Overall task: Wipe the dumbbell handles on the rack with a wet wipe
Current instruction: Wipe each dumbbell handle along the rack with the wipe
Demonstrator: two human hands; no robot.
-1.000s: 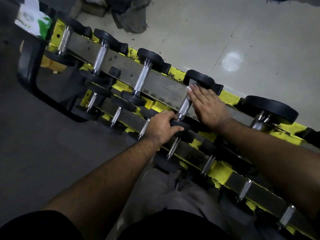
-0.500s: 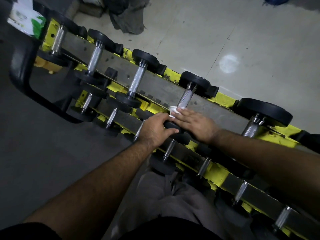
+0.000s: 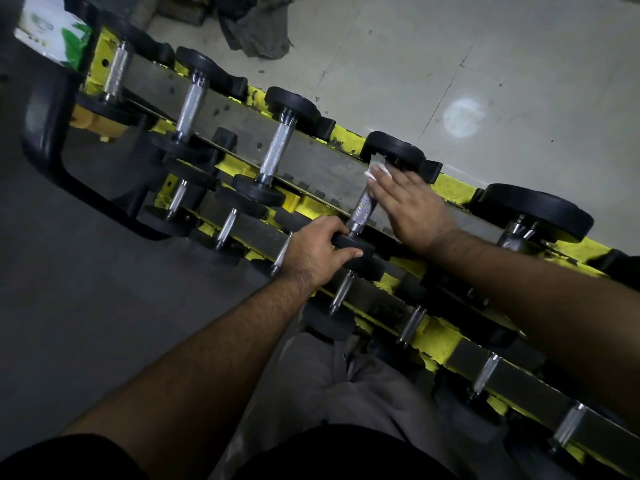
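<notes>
right hand (image 3: 412,206), wet wipe (image 3: 378,168), slid up handle (image 3: 362,209)

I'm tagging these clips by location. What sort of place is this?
Most likely a gym's free-weights area. A yellow two-tier rack holds rows of black-ended dumbbells with knurled steel handles, and it stands on a bare tiled floor.

The wet wipe (image 3: 378,168) lay under my right fingertips (image 3: 382,184) on the dumbbell handle (image 3: 362,206); my left fingers (image 3: 341,233) curled over its near plate (image 3: 353,244), below them.
</notes>
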